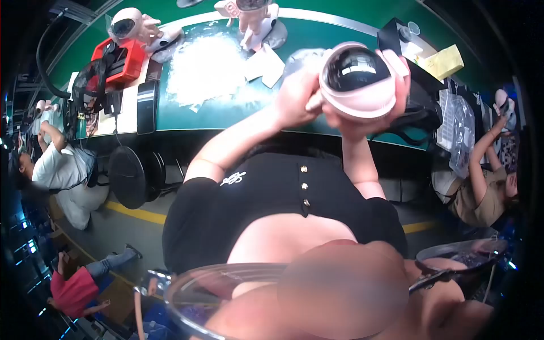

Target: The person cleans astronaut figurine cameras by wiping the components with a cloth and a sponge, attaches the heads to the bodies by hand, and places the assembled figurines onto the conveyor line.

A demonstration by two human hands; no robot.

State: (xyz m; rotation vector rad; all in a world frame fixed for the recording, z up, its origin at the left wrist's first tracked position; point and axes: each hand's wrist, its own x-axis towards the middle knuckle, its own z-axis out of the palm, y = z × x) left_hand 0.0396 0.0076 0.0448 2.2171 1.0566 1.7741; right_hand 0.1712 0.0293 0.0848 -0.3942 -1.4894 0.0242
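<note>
A pink-and-white astronaut figure (pixel 362 105) with a glossy black visor is held up over the near edge of the green bench. My right hand (pixel 354 126) wraps around it from below and the right side. At its left side, my left hand (pixel 300 93) presses with curled fingers; what the fingertips touch there is partly hidden. The figure's lower body is hidden behind the helmet and hands. Clear plastic wrap (pixel 303 58) lies just behind my left hand. White paper pieces (pixel 265 65) lie to the left of it.
Similar astronaut figures stand at the back left (pixel 136 27) and back middle (pixel 255 25). A bright white sheet (pixel 204 68) lies on the bench. Left are a red bin (pixel 134 61) and a black stool (pixel 129 177); right, a yellow block (pixel 445 63). Other people work on both sides.
</note>
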